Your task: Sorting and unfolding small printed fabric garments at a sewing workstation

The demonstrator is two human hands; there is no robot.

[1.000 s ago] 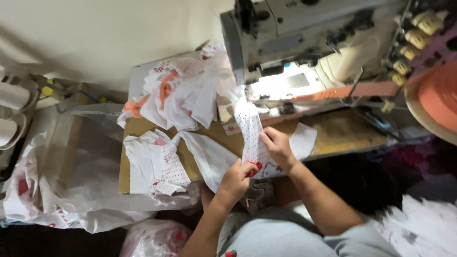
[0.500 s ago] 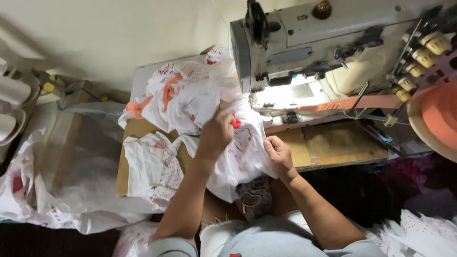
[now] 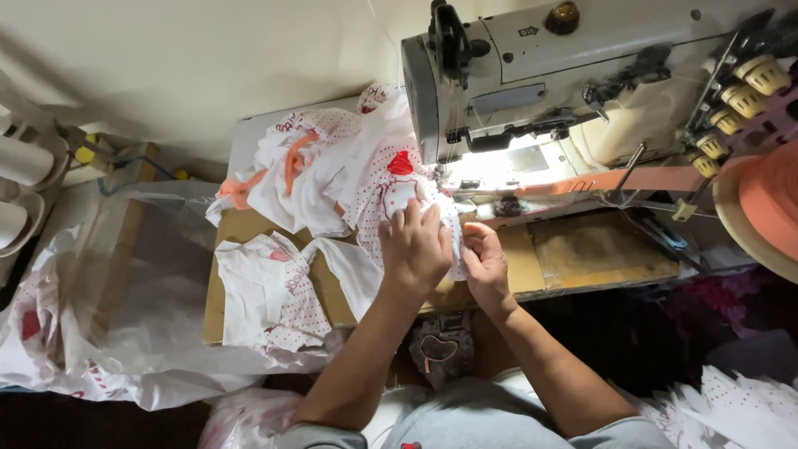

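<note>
The sewing machine, grey and bulky, stands at the back of the wooden table, and everything else sits around it; directly below its lit needle end lies a white garment piece dotted red with a red printed figure, spread flat on the table; the left hand lies palm-down on this piece, fingers stretched out and pressing the cloth rather than clenched round it; the right hand is just beside it, nearer the machine's bed, fingers curled loosely with the tips pinching the cloth's edge, though how firmly cannot be told; the two hands touch or nearly touch; to the left of the machine a heap of white and orange fabric is piled against the wall; below that heap, further from the machine, a folded dotted garment lies on a brown cardboard sheet; a clear plastic bag spreads beyond it; to the machine's right hangs a roll of orange tape.
</note>
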